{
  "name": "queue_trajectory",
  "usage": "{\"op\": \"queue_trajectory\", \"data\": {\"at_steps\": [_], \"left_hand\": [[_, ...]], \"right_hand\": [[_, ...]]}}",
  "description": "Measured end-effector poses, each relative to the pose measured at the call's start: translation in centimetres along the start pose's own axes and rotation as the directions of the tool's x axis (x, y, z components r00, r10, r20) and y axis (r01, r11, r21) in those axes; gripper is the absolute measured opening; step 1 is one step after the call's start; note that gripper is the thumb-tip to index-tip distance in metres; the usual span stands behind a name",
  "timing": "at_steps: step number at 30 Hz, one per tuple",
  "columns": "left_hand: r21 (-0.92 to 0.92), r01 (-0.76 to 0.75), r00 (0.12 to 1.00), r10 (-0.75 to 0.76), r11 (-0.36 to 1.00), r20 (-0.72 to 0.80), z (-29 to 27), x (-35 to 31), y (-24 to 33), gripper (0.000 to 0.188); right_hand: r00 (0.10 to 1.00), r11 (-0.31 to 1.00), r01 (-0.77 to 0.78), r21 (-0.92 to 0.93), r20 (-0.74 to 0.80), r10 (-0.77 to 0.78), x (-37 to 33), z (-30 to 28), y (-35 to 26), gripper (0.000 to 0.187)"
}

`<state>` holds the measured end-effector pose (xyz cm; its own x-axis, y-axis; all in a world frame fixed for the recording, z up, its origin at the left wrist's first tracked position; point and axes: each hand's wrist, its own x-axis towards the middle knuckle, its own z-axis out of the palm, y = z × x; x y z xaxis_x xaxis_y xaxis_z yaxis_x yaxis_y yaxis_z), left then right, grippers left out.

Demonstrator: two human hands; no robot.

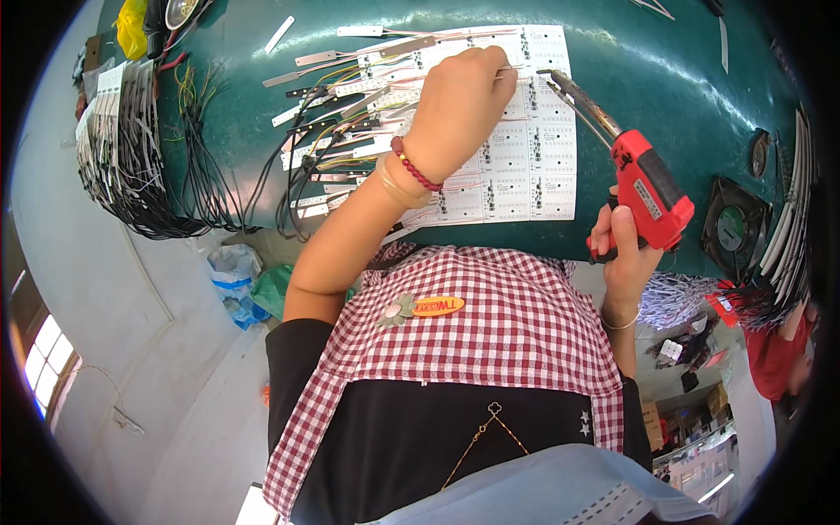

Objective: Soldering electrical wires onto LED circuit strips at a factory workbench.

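My left hand [464, 101] rests over a white panel of small circuit boards [525, 157] on the green table [665, 79] and pinches a thin wire or strip [510, 73] against the panel. A red bead bracelet and a bangle circle that wrist. My right hand [626, 249] grips the handle of a red soldering gun [643, 188]; its long metal tip [573, 96] points up-left to the panel's top right corner, close to the left fingers.
Narrow board strips with black wires [324, 131] lie left of the panel. A big bundle of wired strips [131, 149] hangs at the table's left end. A black fan [735, 227] and curved strips sit at the right edge. Blue bags lie on the floor.
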<state>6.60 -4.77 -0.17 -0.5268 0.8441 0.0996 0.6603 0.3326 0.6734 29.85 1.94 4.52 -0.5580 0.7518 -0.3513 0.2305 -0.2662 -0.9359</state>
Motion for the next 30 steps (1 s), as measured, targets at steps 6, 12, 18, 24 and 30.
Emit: {"op": "queue_trajectory", "data": {"at_steps": [6,12,18,24,30], "left_hand": [[-0.085,-0.040,0.997,0.035,0.996,-0.064,-0.1,0.4,0.4,0.012],[0.183,-0.007,0.998,-0.005,0.983,0.064,-0.8,0.4,1.1,0.017],[0.252,0.061,0.988,-0.093,0.966,0.119,0.5,0.7,-0.2,0.023],[0.203,0.045,0.989,-0.073,0.978,0.132,0.6,1.3,-0.8,0.023],[0.202,0.024,0.992,-0.047,0.979,0.114,0.9,1.3,-1.2,0.023]], "right_hand": [[1.000,1.000,-0.007,0.021,0.020,0.007,0.1,-0.2,-0.2,0.023],[1.000,0.999,0.019,0.049,-0.007,-0.019,-0.1,-0.3,-0.1,0.023],[0.999,1.000,-0.029,0.005,0.013,0.029,0.2,0.1,0.2,0.023],[0.999,0.999,-0.012,-0.049,0.036,0.014,0.3,0.2,0.3,0.022],[0.995,0.984,-0.040,-0.175,0.079,0.054,0.3,-0.2,0.5,0.022]]}}
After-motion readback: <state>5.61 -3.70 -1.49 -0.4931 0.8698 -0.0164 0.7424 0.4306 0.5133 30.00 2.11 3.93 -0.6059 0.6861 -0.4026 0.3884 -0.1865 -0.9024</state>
